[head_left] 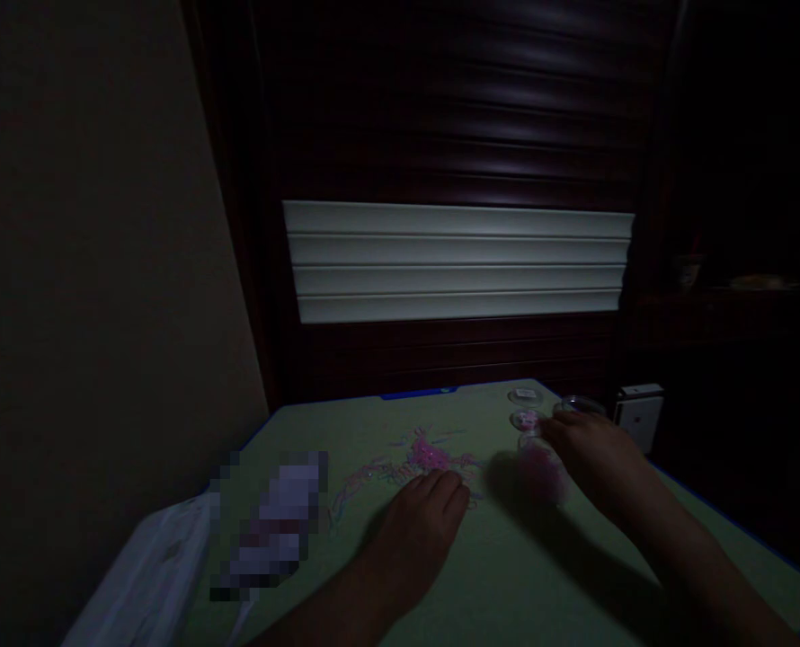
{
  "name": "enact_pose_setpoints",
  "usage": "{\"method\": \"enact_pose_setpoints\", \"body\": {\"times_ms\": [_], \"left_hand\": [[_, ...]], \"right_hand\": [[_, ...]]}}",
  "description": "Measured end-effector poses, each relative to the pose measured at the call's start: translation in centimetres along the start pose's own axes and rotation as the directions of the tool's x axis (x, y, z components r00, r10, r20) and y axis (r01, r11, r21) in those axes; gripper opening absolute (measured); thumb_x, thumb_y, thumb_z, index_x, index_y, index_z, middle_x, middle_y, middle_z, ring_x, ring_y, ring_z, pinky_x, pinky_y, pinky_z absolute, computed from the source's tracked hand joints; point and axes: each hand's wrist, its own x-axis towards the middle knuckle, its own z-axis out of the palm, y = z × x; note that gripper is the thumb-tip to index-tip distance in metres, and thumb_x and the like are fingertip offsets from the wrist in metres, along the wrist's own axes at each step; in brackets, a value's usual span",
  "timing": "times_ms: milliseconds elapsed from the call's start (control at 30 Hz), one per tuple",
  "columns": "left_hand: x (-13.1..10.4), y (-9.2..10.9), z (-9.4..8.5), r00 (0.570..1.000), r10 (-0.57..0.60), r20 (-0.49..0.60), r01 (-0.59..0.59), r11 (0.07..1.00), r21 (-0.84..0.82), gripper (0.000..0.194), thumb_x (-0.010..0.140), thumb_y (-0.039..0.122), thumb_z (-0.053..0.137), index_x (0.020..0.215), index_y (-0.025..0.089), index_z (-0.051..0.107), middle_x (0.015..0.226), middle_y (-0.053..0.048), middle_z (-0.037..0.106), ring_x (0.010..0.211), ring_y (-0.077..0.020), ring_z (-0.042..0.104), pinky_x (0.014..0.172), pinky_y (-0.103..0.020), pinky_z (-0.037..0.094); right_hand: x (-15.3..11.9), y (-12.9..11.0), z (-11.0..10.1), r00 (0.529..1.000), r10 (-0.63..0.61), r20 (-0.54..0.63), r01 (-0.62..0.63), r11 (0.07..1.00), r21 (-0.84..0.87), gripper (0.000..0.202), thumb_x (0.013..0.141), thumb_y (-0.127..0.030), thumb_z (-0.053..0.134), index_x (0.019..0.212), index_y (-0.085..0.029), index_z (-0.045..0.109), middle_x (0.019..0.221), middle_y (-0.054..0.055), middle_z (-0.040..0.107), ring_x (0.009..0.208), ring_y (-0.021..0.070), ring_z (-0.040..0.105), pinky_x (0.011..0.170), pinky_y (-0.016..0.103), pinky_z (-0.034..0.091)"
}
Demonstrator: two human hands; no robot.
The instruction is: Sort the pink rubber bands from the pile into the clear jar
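Note:
A loose pile of small pink pieces (431, 454), with thin pink and pale blue strands trailing left and right, lies mid-table. My left hand (431, 517) rests at the pile's near edge. Its fingers are curled together, and what they hold, if anything, is hidden. My right hand (589, 445) is raised over the right side, fingers bent and closed, tips by a small round clear container (527, 420) with pink and white bits. Whatever is between those fingertips is too dark to make out. Below the hand is a clear container (543, 476) with a pink mass, blurred.
Behind stand a clear round lid or dish (525, 395) and another clear container (579, 404). A blurred-out packet (275, 521) and a white box-like object (150, 566) lie at left. The green table (508, 584) has blue edges. Beyond its right side is a white box (639, 418).

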Motion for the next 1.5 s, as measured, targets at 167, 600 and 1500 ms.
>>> {"method": "enact_pose_setpoints", "body": {"times_ms": [167,600,1500], "left_hand": [[0.2,0.0,-0.3,0.999,-0.021,0.028,0.021,1.0,-0.012,0.027,0.082,-0.003,0.043,0.1,0.014,0.051,0.098,-0.005,0.058,0.09,-0.0209,0.056,0.08,-0.037,0.051],[0.2,0.2,-0.4,0.997,-0.045,0.068,0.046,0.999,-0.007,0.027,0.083,-0.003,0.04,0.099,0.016,0.051,0.099,-0.005,0.057,0.091,-0.0202,0.056,0.082,-0.036,0.05],[0.2,-0.3,0.6,0.98,-0.129,0.149,0.152,0.976,-0.155,0.016,0.09,0.006,0.045,0.086,0.017,0.057,0.09,-0.002,0.057,0.086,-0.0177,0.052,0.076,-0.031,0.045]], "right_hand": [[0.0,0.5,0.4,0.999,0.028,0.039,-0.028,1.0,-0.01,0.023,0.088,-0.011,0.045,0.083,-0.017,0.067,0.086,0.009,0.068,0.079,0.023,0.063,0.063,0.03,0.04],[-0.1,-0.7,-0.4,0.998,-0.051,0.02,0.051,0.998,0.022,0.025,0.084,-0.005,0.047,0.089,-0.017,0.068,0.09,0.01,0.067,0.082,0.0214,0.063,0.067,0.029,0.04],[-0.4,-3.8,-0.6,0.945,-0.32,-0.067,0.324,0.891,0.317,0.022,0.087,-0.007,0.048,0.079,-0.017,0.065,0.077,0.003,0.063,0.068,0.0118,0.057,0.062,0.022,0.036]]}}
